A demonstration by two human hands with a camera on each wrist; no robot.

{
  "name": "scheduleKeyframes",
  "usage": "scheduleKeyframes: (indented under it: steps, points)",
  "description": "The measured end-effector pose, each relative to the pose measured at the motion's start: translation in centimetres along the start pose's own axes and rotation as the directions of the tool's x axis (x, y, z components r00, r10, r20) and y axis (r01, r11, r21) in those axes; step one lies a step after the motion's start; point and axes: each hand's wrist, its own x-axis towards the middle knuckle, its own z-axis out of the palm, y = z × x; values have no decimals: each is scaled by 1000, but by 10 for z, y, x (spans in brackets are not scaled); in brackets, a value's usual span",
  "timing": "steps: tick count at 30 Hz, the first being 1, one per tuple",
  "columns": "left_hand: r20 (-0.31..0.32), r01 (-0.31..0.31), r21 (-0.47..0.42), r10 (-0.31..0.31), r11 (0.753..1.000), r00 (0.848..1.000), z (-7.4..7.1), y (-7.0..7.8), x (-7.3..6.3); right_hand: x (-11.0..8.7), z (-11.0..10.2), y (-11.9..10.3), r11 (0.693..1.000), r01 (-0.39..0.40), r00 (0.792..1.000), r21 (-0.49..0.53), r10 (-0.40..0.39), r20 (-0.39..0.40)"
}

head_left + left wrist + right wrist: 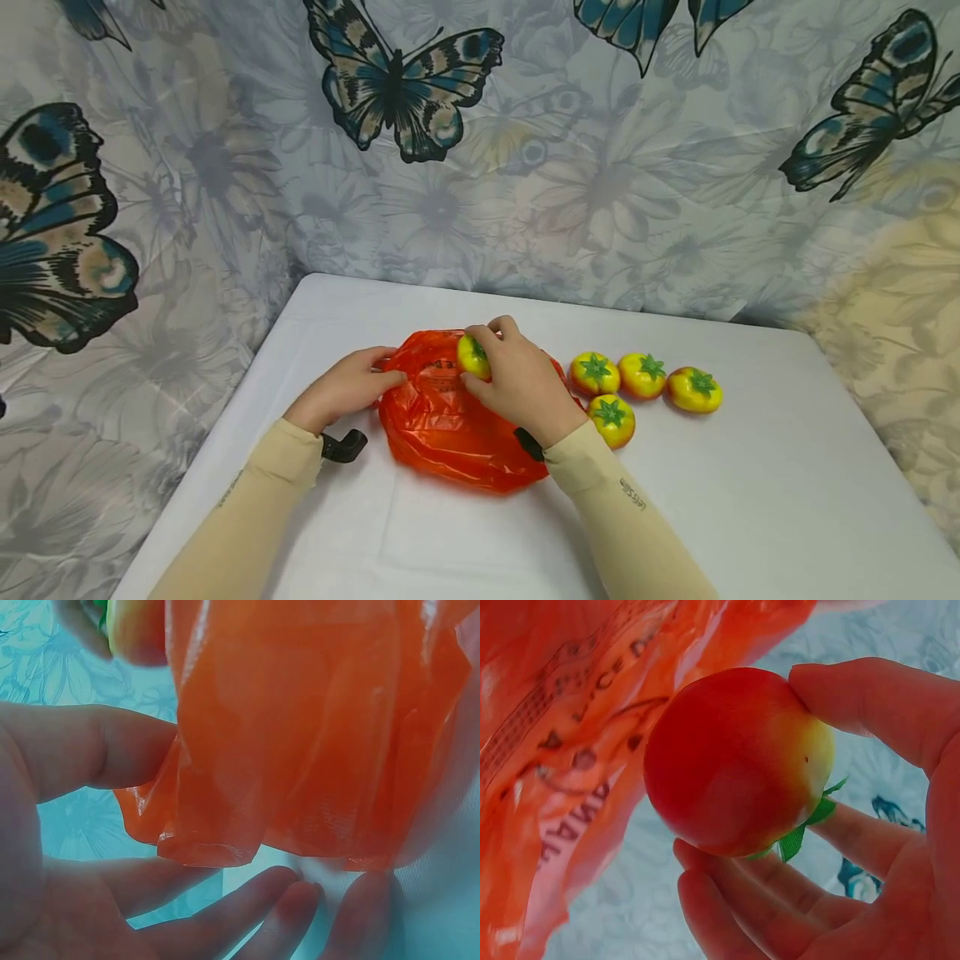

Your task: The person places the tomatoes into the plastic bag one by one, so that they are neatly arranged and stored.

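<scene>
A crinkled red plastic bag [450,425] with dark print lies on the white table. At its left edge, my left hand [341,390] holds the bag's edge between thumb and fingers; the left wrist view shows the thumb [112,746] against the plastic. Over the bag, my right hand [528,383] grips a tomato [472,358], yellow at the top and red below, with green leaves. From the right wrist view, thumb and fingers surround this tomato [731,761] close beside the printed plastic. The bag's right side is partly hidden behind the right hand.
Several more tomatoes stand leaf side up right of the bag, one of them nearest the right wrist [612,421] and another farthest right [695,390]. The white table [787,483] ends at a butterfly-patterned cloth backdrop [600,183] behind and at both sides.
</scene>
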Motion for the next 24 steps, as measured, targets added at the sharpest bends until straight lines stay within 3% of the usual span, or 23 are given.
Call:
scheduleKeyframes:
  steps: [10,24]
  points:
    - [-18,-32,12,32,999,999,5,3,0,18,22,-11,999,10,998,43,-13,54]
    - [-26,-42,39,43,998,999,3,1,2,27,40,-11,999,23,997,34,-26,79]
